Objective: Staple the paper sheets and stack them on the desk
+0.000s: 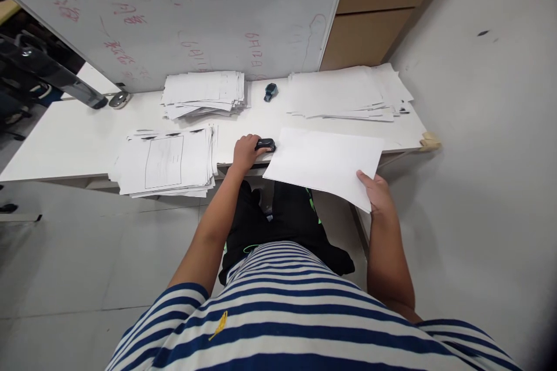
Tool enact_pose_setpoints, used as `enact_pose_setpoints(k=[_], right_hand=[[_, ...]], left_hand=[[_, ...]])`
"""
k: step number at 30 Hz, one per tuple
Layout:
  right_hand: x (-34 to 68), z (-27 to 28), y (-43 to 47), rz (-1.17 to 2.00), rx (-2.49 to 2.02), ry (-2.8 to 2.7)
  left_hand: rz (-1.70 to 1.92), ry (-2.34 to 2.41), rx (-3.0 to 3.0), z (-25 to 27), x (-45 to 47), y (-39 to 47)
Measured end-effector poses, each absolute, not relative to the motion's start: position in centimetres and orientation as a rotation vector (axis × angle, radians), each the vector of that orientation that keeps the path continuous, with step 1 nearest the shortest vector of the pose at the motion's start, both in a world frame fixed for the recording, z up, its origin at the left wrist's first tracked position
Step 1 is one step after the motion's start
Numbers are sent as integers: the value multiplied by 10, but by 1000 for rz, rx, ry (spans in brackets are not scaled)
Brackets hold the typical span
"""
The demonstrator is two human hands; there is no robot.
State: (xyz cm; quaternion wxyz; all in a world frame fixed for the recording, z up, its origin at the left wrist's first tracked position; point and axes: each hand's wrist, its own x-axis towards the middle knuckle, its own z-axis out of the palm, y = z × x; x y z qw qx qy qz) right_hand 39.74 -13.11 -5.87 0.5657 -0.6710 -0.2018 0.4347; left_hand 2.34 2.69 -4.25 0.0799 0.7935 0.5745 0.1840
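Note:
My left hand is wrapped round a black stapler near the front edge of the white desk. In my right hand are blank white sheets of paper, pinched at their near right corner with the thumb on top. The sheets reach left until their edge lies right by the stapler's nose; whether they sit inside its jaw I cannot tell. They partly overhang the desk's front edge. How many sheets there are does not show.
Paper stacks lie at the back left, front left and back right. Between the back stacks rests a dark watch. A whiteboard stands behind the desk. A wall bounds the right side.

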Motion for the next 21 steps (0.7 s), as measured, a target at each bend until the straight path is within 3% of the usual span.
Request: enact_pose_setpoints(k=[21], right_hand=[[373, -63, -130, 1192, -1563, -443]], left_hand=[[506, 1632, 2383, -41, 18, 28]])
